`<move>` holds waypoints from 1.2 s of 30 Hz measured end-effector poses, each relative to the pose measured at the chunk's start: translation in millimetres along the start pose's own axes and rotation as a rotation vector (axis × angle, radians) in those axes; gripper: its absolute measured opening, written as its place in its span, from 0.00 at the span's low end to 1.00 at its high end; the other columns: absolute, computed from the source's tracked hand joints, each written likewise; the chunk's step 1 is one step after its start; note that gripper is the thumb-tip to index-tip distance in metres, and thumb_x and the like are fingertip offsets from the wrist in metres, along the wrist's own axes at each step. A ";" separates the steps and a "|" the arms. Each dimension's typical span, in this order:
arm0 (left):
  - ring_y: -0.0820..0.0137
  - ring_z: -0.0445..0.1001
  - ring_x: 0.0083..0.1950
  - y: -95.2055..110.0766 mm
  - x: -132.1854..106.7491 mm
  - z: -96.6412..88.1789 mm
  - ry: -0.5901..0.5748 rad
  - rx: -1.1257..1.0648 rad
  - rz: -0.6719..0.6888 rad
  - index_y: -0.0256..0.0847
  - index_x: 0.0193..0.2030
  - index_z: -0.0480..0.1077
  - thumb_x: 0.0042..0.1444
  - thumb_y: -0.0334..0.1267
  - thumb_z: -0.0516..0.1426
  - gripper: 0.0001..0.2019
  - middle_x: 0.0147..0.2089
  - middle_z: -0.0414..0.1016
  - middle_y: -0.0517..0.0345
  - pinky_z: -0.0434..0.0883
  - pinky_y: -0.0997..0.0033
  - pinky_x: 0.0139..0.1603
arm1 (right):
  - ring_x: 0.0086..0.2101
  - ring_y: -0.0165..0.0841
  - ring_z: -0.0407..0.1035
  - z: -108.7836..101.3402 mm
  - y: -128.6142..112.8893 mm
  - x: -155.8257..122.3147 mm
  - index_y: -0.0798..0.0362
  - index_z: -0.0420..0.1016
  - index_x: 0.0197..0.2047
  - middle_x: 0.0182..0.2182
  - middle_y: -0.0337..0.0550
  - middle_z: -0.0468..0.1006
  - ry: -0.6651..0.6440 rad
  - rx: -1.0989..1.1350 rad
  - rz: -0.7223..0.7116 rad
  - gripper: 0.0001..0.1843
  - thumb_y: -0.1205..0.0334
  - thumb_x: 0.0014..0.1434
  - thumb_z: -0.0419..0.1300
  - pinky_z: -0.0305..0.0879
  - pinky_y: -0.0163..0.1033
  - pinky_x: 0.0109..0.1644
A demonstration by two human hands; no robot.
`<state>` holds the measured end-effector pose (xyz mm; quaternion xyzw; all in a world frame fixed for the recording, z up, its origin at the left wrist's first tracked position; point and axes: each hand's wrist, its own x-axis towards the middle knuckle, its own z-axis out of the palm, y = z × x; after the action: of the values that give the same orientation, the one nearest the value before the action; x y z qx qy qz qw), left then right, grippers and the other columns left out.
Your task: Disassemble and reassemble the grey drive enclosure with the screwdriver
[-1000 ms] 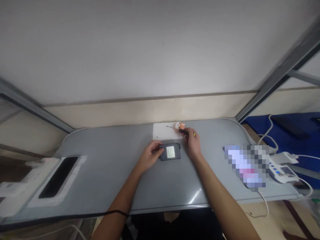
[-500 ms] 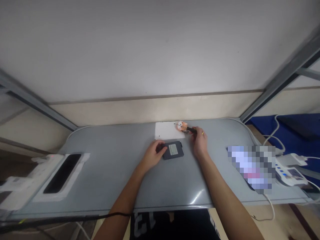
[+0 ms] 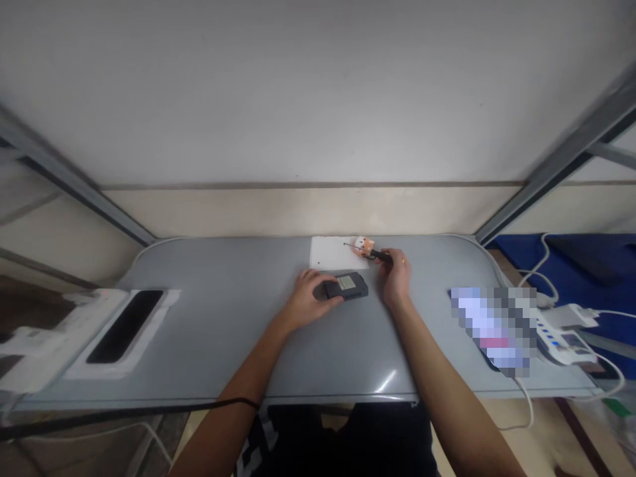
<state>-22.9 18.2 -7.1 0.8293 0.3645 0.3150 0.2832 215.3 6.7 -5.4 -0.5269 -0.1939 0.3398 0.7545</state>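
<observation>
My left hand (image 3: 307,301) grips the left end of a flat dark grey box (image 3: 354,289), thumb along its near side and fingers over the far side. The box has a pale label on top and a slotted near edge, which is tipped up. My right hand (image 3: 396,268) is closed on a black handle (image 3: 381,256) with what looks like a thin rod reaching left. A small orange-and-white animal figure (image 3: 364,246) lies by the rod, over the right part of a white sheet (image 3: 330,253). Whether the figure is joined to the handle, I cannot tell.
A black phone (image 3: 126,326) lies on white paper at left, beside a white power strip (image 3: 64,338). At right are a lit, pixelated phone (image 3: 489,331) and a white charging block (image 3: 564,341) with cables. A black cable (image 3: 149,414) crosses the table's front left edge.
My left hand has turned the dark box so its slotted near edge shows, and its grip has shifted, thumb now along the near side. My right hand stays nearly still.
</observation>
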 end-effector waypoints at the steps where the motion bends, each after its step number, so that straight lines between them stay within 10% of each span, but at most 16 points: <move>1: 0.58 0.72 0.55 -1.1 0.5 1.3 0.025 -0.006 -0.001 0.46 0.49 0.78 0.59 0.46 0.67 0.14 0.47 0.79 0.53 0.67 0.50 0.64 | 0.22 0.27 0.62 0.2 -0.6 0.0 0.52 0.78 0.33 0.22 0.36 0.75 -0.010 0.040 0.018 0.14 0.49 0.55 0.63 0.51 0.34 0.23; 8: 0.59 0.73 0.47 -9.9 3.6 8.5 0.165 -0.018 -0.126 0.43 0.29 0.73 0.73 0.53 0.46 0.27 0.33 0.76 0.53 0.70 0.53 0.57 | 0.21 0.26 0.65 2.3 -2.8 -2.4 0.52 0.74 0.25 0.23 0.38 0.75 -0.050 0.173 0.144 0.19 0.44 0.52 0.67 0.54 0.33 0.21; 17: 0.62 0.76 0.54 -10.9 -0.8 8.0 0.207 -0.180 -0.195 0.44 0.49 0.78 0.75 0.55 0.38 0.30 0.49 0.81 0.51 0.70 0.55 0.63 | 0.23 0.30 0.68 6.0 0.7 -16.9 0.53 0.78 0.27 0.26 0.41 0.78 -0.221 -0.064 0.076 0.21 0.43 0.56 0.64 0.59 0.36 0.25; 25: 0.64 0.76 0.46 -5.3 2.3 -5.3 0.369 -0.206 -0.111 0.44 0.51 0.75 0.73 0.54 0.49 0.19 0.43 0.78 0.53 0.72 0.61 0.53 | 0.22 0.30 0.67 6.9 1.7 -20.2 0.54 0.79 0.26 0.22 0.41 0.75 -0.271 -0.092 0.063 0.21 0.45 0.58 0.63 0.57 0.37 0.26; 36: 0.63 0.77 0.47 2.5 2.7 -1.1 0.268 -0.312 -0.108 0.43 0.48 0.75 0.69 0.48 0.54 0.14 0.45 0.79 0.52 0.72 0.62 0.49 | 0.23 0.29 0.67 7.7 4.7 -18.8 0.53 0.78 0.26 0.25 0.42 0.77 -0.249 -0.063 0.098 0.21 0.42 0.56 0.64 0.58 0.37 0.26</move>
<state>-21.2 19.1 -3.9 0.7053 0.3894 0.4596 0.3736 195.9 -0.7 -5.7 -0.5130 -0.2707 0.4328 0.6901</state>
